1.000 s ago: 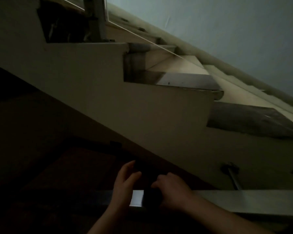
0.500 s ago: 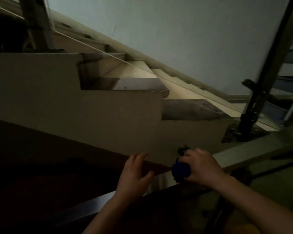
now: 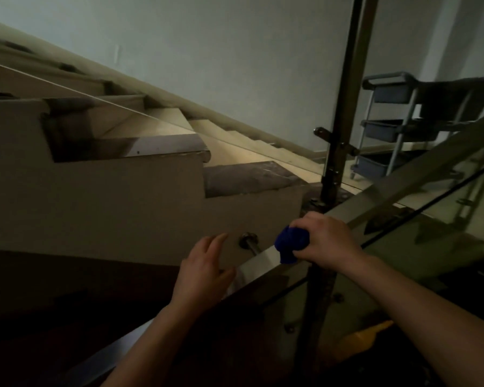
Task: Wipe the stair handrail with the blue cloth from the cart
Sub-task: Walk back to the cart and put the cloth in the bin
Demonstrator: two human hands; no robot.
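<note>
A flat metal handrail [image 3: 403, 180] runs diagonally from the lower left up to the right edge. My right hand [image 3: 329, 240] presses a bunched blue cloth [image 3: 291, 243] onto the rail's top, fingers wrapped over it. My left hand [image 3: 204, 270] rests lower on the same rail, fingers spread and holding nothing. The grey cart [image 3: 397, 124] with blue bins stands far off at the right, behind glass.
A dark metal post [image 3: 347, 107] rises behind the rail. Glass panels [image 3: 419, 255] hang under the handrail. Beige stairs [image 3: 151, 185] with dark treads climb to the upper left. A round metal wall bracket [image 3: 248, 241] sits between my hands. The light is dim.
The view has swung right, bringing the post and cart into sight. My right hand has slid the blue cloth up along the rail, away from my left hand.
</note>
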